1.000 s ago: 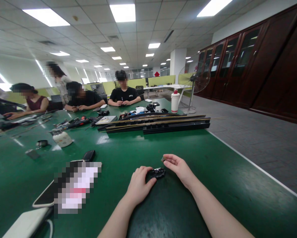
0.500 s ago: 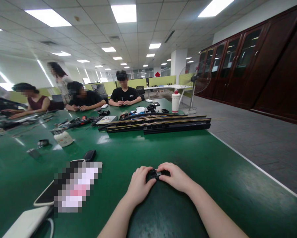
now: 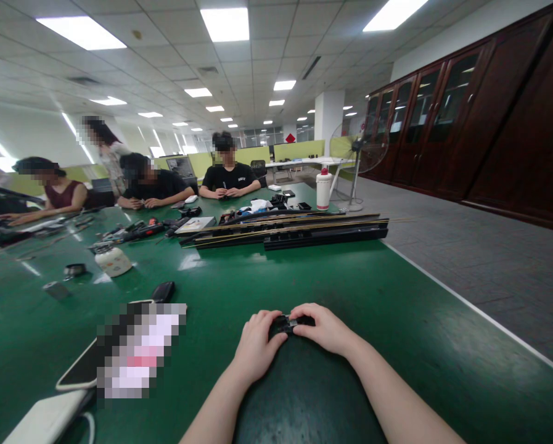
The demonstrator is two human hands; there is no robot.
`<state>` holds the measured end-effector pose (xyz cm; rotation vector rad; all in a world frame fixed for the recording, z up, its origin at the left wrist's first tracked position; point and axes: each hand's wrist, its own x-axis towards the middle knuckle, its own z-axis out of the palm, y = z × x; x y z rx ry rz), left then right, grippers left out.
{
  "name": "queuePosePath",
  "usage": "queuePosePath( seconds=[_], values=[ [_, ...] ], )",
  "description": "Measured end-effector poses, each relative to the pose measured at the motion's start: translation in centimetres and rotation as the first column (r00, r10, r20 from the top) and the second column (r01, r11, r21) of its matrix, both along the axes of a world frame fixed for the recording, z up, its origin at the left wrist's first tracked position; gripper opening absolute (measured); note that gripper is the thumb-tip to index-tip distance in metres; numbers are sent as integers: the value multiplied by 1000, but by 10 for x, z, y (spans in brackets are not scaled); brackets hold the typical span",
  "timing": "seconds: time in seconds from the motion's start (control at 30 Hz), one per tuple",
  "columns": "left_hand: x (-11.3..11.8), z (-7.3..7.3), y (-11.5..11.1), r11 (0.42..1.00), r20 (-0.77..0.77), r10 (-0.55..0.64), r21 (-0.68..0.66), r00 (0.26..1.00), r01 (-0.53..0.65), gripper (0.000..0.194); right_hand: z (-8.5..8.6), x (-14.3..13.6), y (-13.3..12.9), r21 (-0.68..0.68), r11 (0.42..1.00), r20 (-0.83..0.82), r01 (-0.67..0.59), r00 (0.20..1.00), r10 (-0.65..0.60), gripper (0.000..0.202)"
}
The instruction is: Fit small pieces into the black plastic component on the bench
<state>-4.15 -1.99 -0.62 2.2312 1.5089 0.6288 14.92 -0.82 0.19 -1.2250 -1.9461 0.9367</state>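
black part [image 3: 283, 325] is on the near side of the table [image 3: 211, 345], between both hands. left hand [image 3: 259, 346] is partly curled, thumb and fingertips closed on its left end. right hand [image 3: 323, 328] has a narrow pinch on the right end, grey bit [image 3: 293, 322] at its fingertips.

status: looks mid-job to me. done: part in hand, bit up against it. unclear: whether the bit is seated or just held there, fingers cover too much. open: neither hand is off it, so i wouldn't call it finished.

containers: spotted white jar [image 3: 114, 262] on the left, contents hidden. metal cup [image 3: 75, 270] just beside it, can't see inside. white cup [image 3: 323, 191] with a red top is at the far edge, contents not visible. black channels [image 3: 327, 235] across the table have thin brass-coloured rods [image 3: 299, 223] lying lengthwise along them.
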Motion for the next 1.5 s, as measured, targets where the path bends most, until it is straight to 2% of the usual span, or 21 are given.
queuePosePath(
  seconds=[0.33, 0.67, 0.8, 0.97, 1.5],
  values=[
    [-1, -1, 0, 1000, -6, 4, 0, 1000, -4, 35, 3, 1, 0, -35, 999, -44, -14, 999, 12, 22],
    [0, 0, 0, 1000, -5, 0, -1, 1000, 0, 35, 3, 3, -1, 24, 998, 56, -51, 997, 50, 22],
    [1, 0, 0, 1000, -5, 26, -14, 1000, -26, 37, 4, 5, -1, -28, 997, 5, -68, 998, 68, 32],
    [0, -6, 2, 999, 33, 34, 5, 999, -34, 39, 3, 5, 0, -109, 993, -146, -49, 989, 33, 49],
    [0, -5, 3, 999, 40, 45, 7, 998, -45, 36, 0, -1, 0, -39, 999, -31, 26, 999, -28, 34]
  ],
)
